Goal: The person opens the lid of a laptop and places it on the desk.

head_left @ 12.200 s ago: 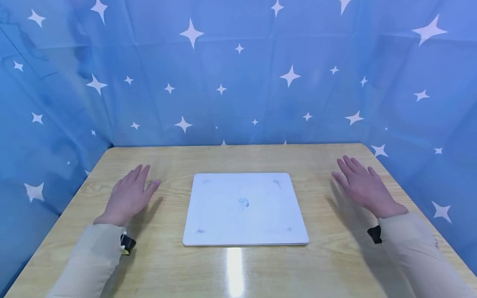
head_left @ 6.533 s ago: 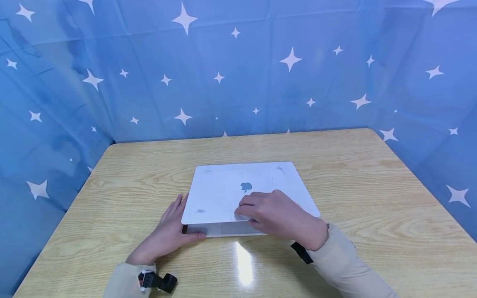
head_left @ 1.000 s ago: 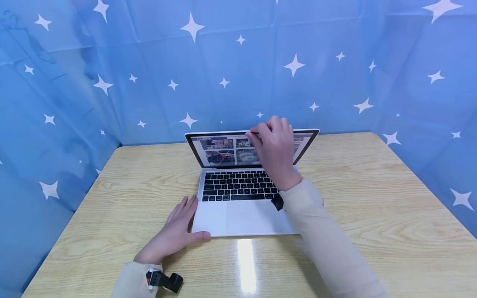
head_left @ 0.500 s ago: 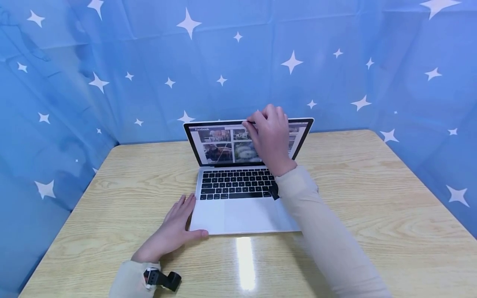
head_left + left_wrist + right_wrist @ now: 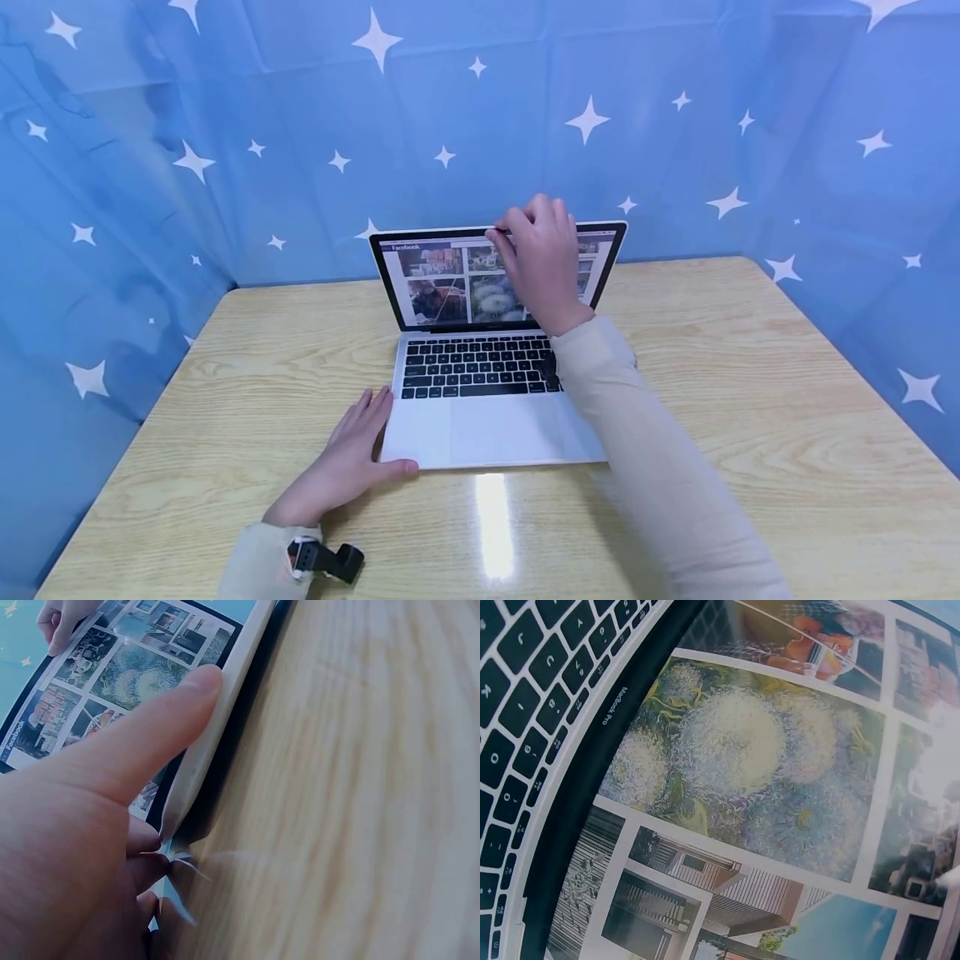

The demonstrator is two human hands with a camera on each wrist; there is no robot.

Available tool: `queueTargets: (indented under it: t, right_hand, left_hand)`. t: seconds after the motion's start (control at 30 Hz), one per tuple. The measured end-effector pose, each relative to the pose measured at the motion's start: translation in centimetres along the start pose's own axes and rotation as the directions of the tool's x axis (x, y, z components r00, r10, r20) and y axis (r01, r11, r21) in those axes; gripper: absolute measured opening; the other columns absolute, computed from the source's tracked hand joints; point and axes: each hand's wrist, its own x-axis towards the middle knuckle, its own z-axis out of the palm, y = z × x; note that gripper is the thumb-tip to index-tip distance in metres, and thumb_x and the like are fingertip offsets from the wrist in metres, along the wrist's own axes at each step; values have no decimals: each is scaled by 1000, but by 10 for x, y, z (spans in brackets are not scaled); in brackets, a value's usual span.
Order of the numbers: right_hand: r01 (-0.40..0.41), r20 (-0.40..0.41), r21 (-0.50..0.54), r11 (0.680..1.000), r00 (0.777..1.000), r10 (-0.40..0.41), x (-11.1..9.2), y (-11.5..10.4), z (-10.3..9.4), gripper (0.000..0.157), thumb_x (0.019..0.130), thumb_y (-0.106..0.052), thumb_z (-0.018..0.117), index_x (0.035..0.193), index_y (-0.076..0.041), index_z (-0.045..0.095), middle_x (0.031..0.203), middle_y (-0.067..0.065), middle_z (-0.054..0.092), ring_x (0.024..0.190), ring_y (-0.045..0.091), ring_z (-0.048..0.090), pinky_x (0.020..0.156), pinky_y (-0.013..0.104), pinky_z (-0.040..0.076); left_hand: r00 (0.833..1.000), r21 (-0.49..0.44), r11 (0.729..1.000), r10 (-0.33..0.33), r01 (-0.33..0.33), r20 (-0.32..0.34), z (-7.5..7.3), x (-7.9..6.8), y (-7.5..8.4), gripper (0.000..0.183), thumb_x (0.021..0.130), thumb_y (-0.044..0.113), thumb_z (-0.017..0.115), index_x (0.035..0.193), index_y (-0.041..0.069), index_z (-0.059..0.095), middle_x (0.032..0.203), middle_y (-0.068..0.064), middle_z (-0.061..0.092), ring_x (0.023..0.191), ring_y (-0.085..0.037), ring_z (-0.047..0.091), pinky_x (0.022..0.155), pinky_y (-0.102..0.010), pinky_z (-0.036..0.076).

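Note:
A silver laptop (image 5: 487,429), a MacBook Pro, stands on the table with its lid raised. Pictures under a "Facebook" heading fill its lit screen (image 5: 438,296). My right hand (image 5: 546,267) pinches the lid's top edge, a little right of the middle, and covers part of the screen. My left hand (image 5: 345,471) rests at the base's front left corner, its straight fingers along the left side and thumb at the front edge. Close up, the left wrist view shows the thumb (image 5: 161,724) against that edge. In the right wrist view are keys (image 5: 514,742) and screen pictures.
The laptop is on a light wooden table (image 5: 225,400). A blue curtain (image 5: 300,100) with white stars hangs behind and at both sides. A black wrist camera (image 5: 330,562) is on the left wrist. The right forearm reaches across the laptop's right part.
First the laptop lay closed, hands apart from it. Then the right hand lifted the lid's front edge while the left hand held the corner. Over the last second the lid has tilted further back.

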Motion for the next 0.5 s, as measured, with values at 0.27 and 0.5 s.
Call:
queueTargets:
  t: [0.27, 0.5]
  right_hand:
    - [-12, 22, -14, 1000, 1000, 13, 2, 1, 3, 22, 90, -31, 59, 87, -9, 60, 76, 6, 46, 70, 25, 35, 65, 37, 29]
    - [-27, 29, -18, 999, 999, 27, 4, 2, 6, 23, 90, -32, 58, 88, -9, 61, 78, 7, 46, 71, 25, 35, 66, 37, 30]
  left_hand:
    - [1000, -8, 1000, -3, 3, 3, -1, 0, 0, 111, 70, 68, 61, 147, 3, 14, 154, -14, 11, 141, -33, 0, 112, -52, 3]
    - [1000, -13, 1000, -6, 6, 3, -1, 0, 0, 110, 70, 67, 62, 147, 4, 15, 153, -14, 11, 141, -33, 0, 112, -52, 2]
